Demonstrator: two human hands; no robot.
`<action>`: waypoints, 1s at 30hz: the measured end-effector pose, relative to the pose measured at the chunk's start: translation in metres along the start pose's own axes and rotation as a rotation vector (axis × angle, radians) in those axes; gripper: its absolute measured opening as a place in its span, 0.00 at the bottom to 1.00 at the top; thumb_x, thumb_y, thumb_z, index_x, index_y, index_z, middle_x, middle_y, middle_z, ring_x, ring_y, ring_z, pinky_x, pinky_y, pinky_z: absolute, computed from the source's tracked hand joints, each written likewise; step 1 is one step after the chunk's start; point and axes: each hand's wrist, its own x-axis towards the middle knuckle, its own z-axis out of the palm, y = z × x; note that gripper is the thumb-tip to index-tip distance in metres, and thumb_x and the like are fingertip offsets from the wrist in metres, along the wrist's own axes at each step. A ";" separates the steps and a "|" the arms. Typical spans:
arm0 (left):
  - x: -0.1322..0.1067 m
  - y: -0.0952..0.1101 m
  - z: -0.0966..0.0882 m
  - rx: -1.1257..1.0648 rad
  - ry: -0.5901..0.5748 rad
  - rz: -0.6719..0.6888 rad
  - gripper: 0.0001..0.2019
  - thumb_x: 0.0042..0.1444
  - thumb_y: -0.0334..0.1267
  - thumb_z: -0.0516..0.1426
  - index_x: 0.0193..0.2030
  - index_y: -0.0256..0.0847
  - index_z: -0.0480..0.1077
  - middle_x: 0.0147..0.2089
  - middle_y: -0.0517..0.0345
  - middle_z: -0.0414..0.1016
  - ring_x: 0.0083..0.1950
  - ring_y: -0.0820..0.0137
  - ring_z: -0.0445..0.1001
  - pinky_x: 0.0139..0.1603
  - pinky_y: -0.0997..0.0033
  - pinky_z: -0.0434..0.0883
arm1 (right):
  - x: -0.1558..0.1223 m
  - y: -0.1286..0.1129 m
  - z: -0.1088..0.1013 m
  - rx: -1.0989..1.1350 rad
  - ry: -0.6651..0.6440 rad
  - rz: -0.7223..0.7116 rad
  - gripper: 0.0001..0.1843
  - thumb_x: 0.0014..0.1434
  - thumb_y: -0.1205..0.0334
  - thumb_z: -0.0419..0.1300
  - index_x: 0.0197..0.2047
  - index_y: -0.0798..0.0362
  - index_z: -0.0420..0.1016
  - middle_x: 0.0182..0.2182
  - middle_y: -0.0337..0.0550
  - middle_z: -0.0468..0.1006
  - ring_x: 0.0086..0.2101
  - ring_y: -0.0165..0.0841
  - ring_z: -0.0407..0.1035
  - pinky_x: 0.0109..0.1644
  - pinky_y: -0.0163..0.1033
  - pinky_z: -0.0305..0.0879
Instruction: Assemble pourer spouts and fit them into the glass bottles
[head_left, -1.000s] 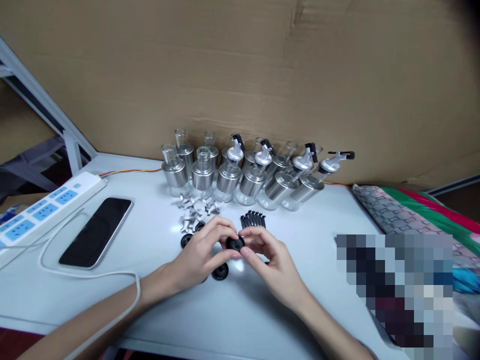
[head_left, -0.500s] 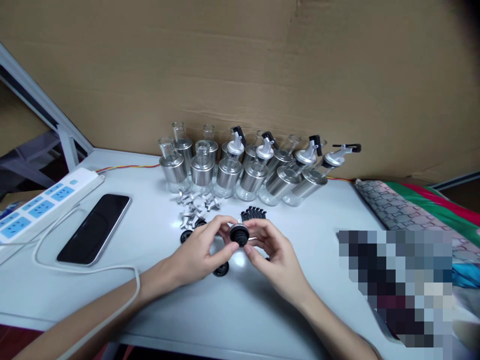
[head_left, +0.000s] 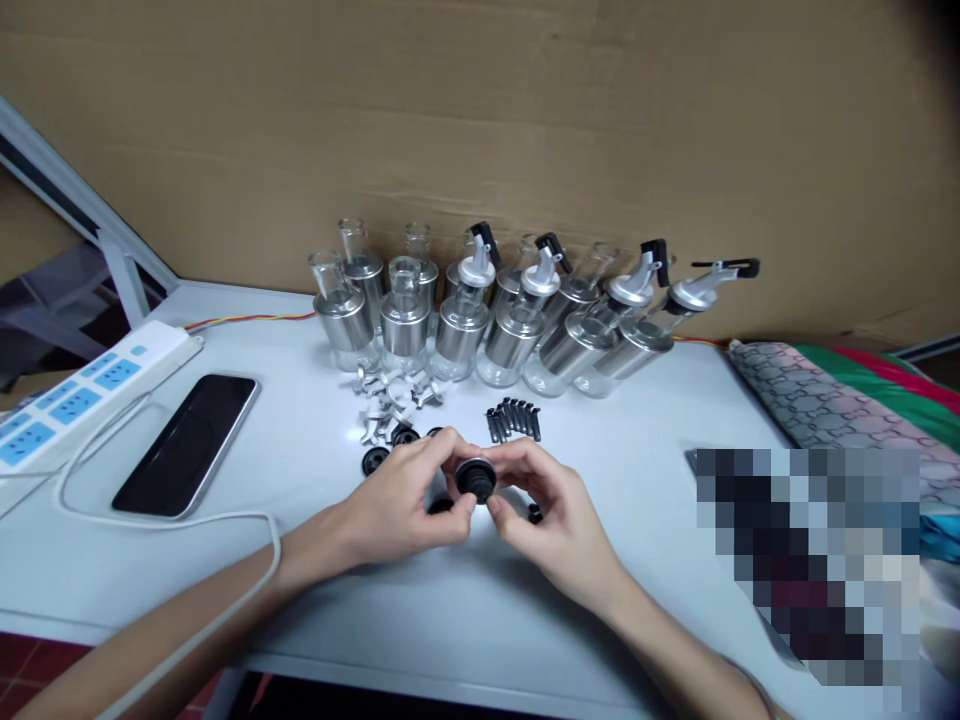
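Between my two hands is a bottle pourer, its black ribbed stopper facing me and a thin silver rim above. My left hand pinches it from the left with thumb and fingers. From the right, my right hand grips the same piece, fingers curled. Just beyond lie silver pourer spouts in a loose heap and a row of small black levers. Black stoppers rest beside my left hand, some partly hidden under it. The far side of the held pourer is hidden.
Glass bottles with metal sleeves stand in two rows at the back; several carry pourers. To the left are a phone, a white power strip and a cable crossing my left forearm. Patterned fabric lies at right.
The camera view has shifted slightly. My hands still hold the pourer, and my left thumb has pressed further onto the stopper's lower edge.
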 end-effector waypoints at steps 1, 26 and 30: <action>0.000 0.000 0.001 0.017 0.007 0.006 0.10 0.50 0.35 0.52 0.41 0.40 0.65 0.33 0.61 0.72 0.31 0.72 0.70 0.33 0.75 0.67 | 0.000 0.000 0.000 0.001 -0.003 0.005 0.12 0.49 0.69 0.58 0.38 0.52 0.71 0.33 0.41 0.80 0.32 0.32 0.73 0.38 0.36 0.71; -0.003 -0.004 0.006 0.135 0.046 0.125 0.11 0.47 0.33 0.52 0.39 0.41 0.66 0.28 0.61 0.68 0.31 0.70 0.66 0.35 0.72 0.67 | -0.007 0.001 0.006 -0.024 0.035 0.018 0.09 0.47 0.71 0.57 0.34 0.51 0.68 0.24 0.35 0.72 0.25 0.29 0.68 0.31 0.33 0.67; -0.002 -0.009 0.005 0.174 0.105 0.164 0.15 0.50 0.32 0.52 0.46 0.42 0.66 0.34 0.59 0.72 0.35 0.69 0.70 0.39 0.71 0.68 | -0.004 0.002 0.002 0.008 0.024 0.015 0.10 0.50 0.70 0.58 0.38 0.50 0.69 0.32 0.40 0.78 0.31 0.31 0.73 0.37 0.35 0.71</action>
